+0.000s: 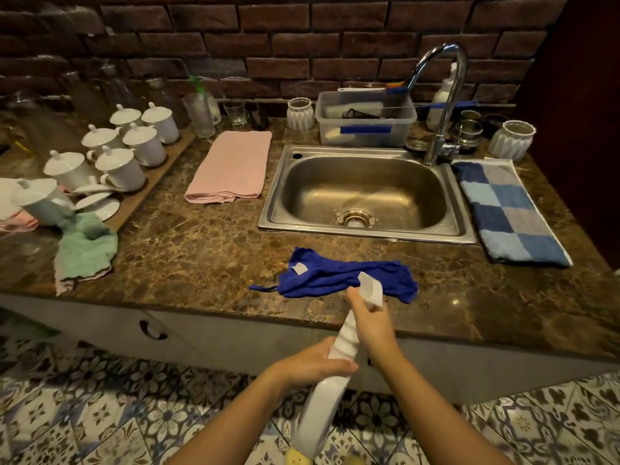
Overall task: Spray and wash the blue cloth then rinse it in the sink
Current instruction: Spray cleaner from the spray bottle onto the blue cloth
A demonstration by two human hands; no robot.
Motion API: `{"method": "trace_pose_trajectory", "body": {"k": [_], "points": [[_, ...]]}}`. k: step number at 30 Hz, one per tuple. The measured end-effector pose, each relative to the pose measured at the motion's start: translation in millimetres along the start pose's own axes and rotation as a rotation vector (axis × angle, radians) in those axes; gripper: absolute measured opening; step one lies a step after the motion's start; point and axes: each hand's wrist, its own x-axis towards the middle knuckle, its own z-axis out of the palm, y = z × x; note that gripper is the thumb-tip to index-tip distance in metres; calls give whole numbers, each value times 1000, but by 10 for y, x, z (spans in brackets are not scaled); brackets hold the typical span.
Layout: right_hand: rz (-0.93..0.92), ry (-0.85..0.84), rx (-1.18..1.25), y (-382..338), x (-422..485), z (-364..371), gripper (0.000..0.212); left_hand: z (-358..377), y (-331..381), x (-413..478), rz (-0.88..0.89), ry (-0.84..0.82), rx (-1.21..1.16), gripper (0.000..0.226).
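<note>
Spray bottle (345, 337), nozzle toward blue cloth (328, 276)

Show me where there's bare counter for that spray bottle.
Bare marble lies between the green cloth, pink towel, sink and blue cloth. Crowded: lidded cups far left, tub and jars behind the sink, checked towel on its right.

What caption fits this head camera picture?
Left hand and right hand grip a white spray bottle near the blue cloth and sink.

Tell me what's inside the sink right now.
Only the drain strainer shows, at the bottom of the sink. The blue cloth lies on the counter in front, not in the basin. The front rim hides the basin's near wall.
</note>
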Motion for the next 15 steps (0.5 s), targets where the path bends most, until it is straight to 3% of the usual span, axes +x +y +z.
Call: {"method": "trace_pose_trajectory", "body": {"k": [5,15], "points": [[1,51,-23,77,48,-13,33,23,-50,66,-36,-10,17,87],[1,74,-45,110,98,-127,36,65,48,158,-33,-55,37,70]]}}
